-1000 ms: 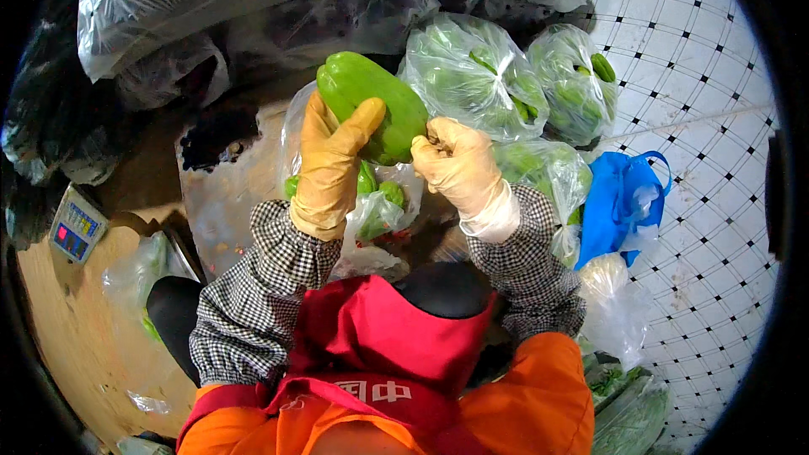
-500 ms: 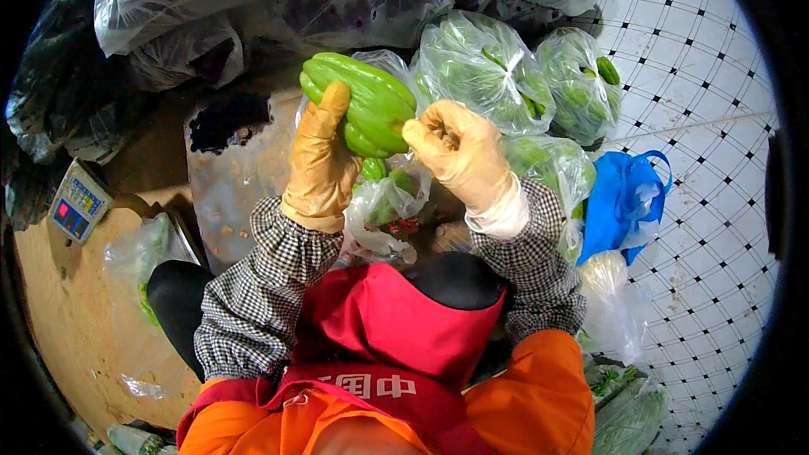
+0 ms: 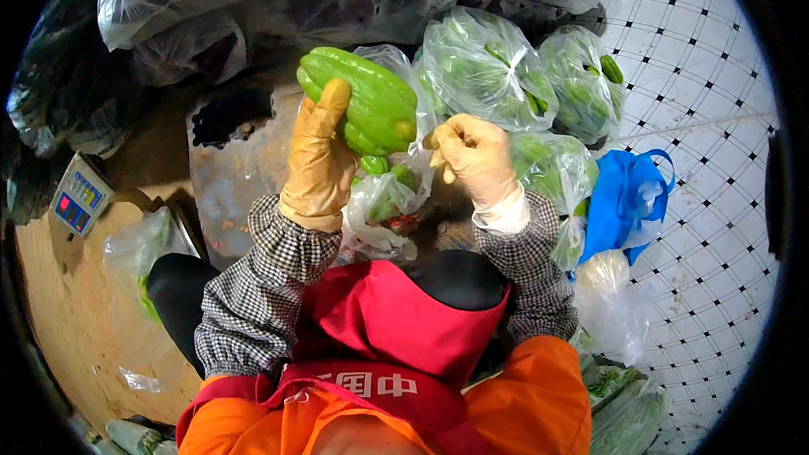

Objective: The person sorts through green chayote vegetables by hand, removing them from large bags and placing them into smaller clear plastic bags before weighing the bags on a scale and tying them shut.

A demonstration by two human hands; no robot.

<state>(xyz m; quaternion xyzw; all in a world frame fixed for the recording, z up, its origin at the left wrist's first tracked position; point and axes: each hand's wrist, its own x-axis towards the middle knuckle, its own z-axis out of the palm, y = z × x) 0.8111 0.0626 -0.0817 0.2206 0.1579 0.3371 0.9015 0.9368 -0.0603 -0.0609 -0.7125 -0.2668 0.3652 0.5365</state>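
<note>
Clasping a green gourd, the left hand partly hides it. Beyond its fingers, across a narrow gap, the right hand curls, its grip seemingly unclear.

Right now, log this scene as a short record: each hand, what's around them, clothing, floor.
Left hand: gloved, gripping a large green vegetable
Right hand: gloved, fingers curled, just right of the vegetable; whether it holds anything is unclear
Below the vegetable: clear plastic bag with smaller green vegetables
Right side: clear bags of green produce, blue bag
Far left: keypad device
Clothing: checked sleeves, red apron
Floor at right: white tiles, small dark squares
</note>
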